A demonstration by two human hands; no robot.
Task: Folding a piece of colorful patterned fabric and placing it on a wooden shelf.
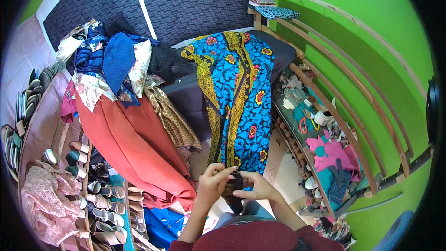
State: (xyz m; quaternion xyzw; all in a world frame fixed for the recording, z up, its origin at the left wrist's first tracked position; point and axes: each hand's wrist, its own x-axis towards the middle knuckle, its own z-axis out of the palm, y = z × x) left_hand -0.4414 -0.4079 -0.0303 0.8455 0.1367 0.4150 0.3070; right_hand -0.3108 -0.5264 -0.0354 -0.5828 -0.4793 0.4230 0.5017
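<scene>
Close in front of my body, my left hand (214,182) is raised with its fingers bent and their tips near the top of a dark brown, glossy-looking piece (231,194). My right hand (256,187) curves around the other side of this piece, thumb across it. What kind of thing it is does not show clearly. Just beyond my hands hangs a long printed cloth (251,107), blue and black with red flowers and yellow borders. It drapes over a dark-covered table (183,107) and falls toward my lap.
To the left, a heap of clothes (118,60) and a rust-red cloth (134,144) spill over the table. Racks of shoes (107,214) stand lower left. On the right are wooden rails (344,69) and a shelf with fabric scraps and orange-handled scissors (303,124).
</scene>
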